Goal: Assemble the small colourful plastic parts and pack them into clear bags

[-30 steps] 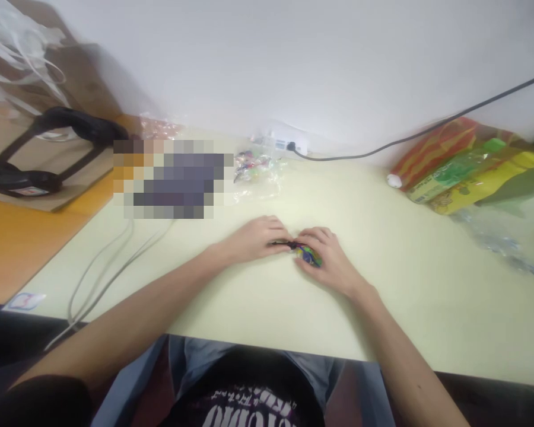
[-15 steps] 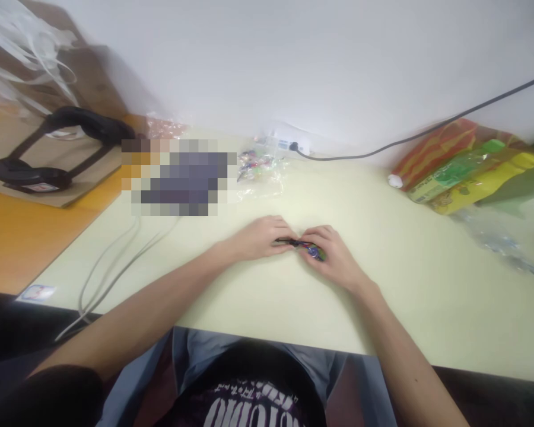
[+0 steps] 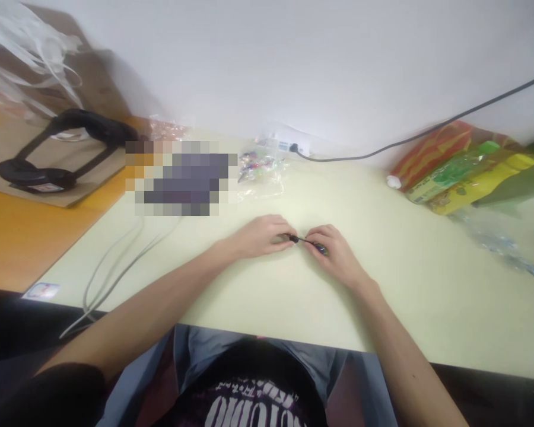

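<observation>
Indoor workspace: table [image 3: 427, 284] against wall [image 3: 267, 59]

Pinching a small black piece [image 3: 294, 239] in the left hand [image 3: 265, 235], over a pale tabletop [image 3: 267, 302]. Holding a mostly hidden blue bundle [image 3: 321, 249] inside the right hand [image 3: 337, 253], with a thin dark strand [image 3: 303, 240] between. Facing a clear plastic bag [image 3: 267, 188] beyond the left hand and a green-capped bottle [image 3: 456, 169] well beyond the right.
</observation>
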A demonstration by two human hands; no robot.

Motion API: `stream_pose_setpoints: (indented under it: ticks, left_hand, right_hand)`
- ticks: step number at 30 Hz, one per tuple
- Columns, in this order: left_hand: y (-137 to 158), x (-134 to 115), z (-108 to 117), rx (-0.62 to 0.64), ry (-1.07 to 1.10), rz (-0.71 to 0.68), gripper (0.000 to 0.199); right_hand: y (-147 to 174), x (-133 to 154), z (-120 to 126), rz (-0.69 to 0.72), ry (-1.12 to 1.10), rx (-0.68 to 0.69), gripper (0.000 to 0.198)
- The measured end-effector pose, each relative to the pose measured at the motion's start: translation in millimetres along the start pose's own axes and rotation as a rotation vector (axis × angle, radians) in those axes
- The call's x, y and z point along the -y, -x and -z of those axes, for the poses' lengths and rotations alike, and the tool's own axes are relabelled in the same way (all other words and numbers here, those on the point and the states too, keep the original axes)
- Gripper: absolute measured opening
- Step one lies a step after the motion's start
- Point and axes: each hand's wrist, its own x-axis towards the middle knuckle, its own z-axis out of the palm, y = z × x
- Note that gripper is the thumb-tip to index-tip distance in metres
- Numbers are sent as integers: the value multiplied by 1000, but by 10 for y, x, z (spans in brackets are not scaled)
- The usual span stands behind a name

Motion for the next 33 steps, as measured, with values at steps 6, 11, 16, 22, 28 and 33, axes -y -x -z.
stream_pose_setpoints:
  ticks: [6, 11, 16, 22, 28, 33]
  left_hand:
    - [9, 8, -6, -7, -9, 8, 23]
    - [11, 21, -9, 10, -26, 5, 24]
    - [9, 26, -5, 7, -35, 5, 24]
    - [2, 23, -4, -15, -19, -6, 23]
    - [9, 42, 2, -18, 1, -8, 22]
    - [17, 41, 28, -17, 7, 17, 19]
  right_hand:
    - [6, 18, -5, -5, -9, -9, 24]
    - [10, -3, -22, 0, -8, -11, 24]
    - [7, -14, -23, 6, 0, -16, 23]
    - [4, -21, -24, 25, 15, -34, 20]
    - [3, -12, -16, 90, 21, -123, 15]
    - [1, 57, 20, 116, 39, -204, 12]
